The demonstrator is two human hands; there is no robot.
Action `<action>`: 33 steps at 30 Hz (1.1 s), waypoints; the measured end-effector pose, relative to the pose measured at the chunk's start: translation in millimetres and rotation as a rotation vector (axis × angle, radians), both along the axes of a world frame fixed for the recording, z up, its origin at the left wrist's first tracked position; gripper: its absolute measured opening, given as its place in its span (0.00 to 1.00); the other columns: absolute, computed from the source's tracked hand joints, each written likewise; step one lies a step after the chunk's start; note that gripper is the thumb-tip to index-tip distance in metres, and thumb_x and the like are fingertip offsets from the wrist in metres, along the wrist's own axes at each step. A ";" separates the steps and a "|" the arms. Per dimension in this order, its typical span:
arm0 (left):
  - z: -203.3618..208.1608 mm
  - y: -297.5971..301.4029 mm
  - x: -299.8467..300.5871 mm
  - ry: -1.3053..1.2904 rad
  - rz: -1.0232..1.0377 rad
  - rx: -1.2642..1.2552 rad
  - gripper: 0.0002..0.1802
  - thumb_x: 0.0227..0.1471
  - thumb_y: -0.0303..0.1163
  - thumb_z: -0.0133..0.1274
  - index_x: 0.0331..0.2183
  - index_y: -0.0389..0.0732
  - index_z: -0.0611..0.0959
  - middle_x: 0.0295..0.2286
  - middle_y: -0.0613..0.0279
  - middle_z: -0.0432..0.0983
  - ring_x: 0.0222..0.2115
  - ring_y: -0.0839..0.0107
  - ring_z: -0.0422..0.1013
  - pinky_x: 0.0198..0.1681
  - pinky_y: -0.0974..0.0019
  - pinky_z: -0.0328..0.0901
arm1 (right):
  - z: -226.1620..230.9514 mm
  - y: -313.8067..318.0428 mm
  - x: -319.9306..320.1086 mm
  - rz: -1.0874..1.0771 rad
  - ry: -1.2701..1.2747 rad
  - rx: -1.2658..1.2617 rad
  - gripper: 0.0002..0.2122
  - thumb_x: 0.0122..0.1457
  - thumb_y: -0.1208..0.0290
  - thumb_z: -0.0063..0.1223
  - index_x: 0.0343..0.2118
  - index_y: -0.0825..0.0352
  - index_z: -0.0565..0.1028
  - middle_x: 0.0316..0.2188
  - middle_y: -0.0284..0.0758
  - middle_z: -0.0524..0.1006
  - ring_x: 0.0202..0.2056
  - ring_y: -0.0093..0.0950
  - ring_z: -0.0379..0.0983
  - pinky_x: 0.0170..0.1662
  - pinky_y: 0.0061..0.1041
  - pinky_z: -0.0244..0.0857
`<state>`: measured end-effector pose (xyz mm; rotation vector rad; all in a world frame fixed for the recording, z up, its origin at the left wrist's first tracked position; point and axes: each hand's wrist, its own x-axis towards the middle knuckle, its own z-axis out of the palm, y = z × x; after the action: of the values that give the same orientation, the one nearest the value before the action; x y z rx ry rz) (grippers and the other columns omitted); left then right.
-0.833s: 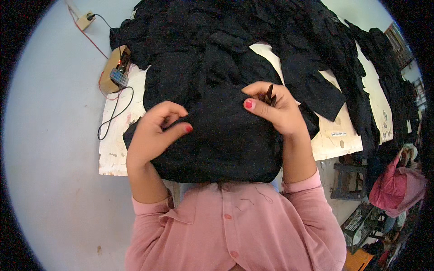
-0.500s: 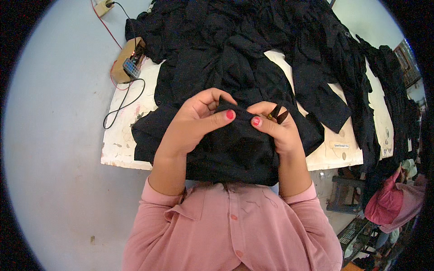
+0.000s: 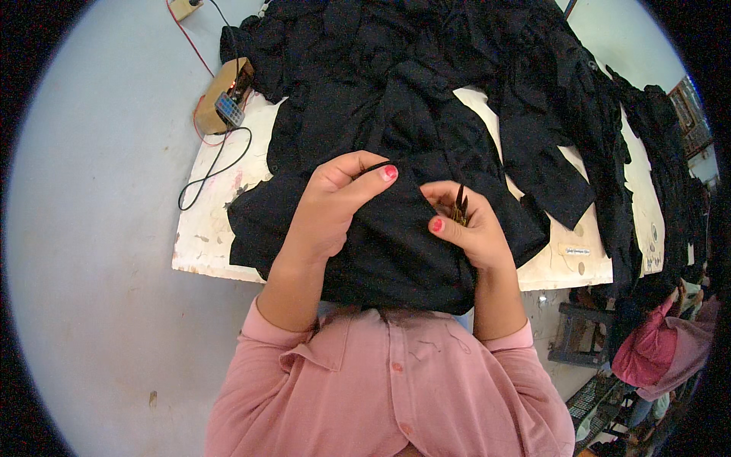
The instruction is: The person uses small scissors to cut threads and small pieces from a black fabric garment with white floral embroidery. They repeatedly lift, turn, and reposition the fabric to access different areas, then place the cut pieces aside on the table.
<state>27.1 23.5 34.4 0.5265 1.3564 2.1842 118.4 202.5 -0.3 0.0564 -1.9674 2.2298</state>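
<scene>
Black garment lay at near edge of white table, partly draped over it toward person in pink shirt. Left hand gripped garment's upper fold, fingers clamped on cloth. Right hand just right of garment's middle, thumb pressed on fabric, fingers curled shut around small thread snips. Heap of black clothes beyond garment. Wooden box with black cable left of garment.
</scene>
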 end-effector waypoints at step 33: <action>-13.3 7.7 9.0 0.068 0.115 -0.098 0.07 0.50 0.30 0.56 0.30 0.37 0.83 0.27 0.68 0.78 0.29 0.82 0.70 0.37 0.76 0.62 | 14.5 -6.4 6.1 -0.543 0.560 1.078 0.21 0.50 0.72 0.59 0.49 0.67 0.72 0.32 0.38 0.76 0.26 0.33 0.71 0.30 0.25 0.66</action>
<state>36.2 31.3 21.1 0.5016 1.5562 2.1943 124.5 196.1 14.3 0.2133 -2.1983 0.5827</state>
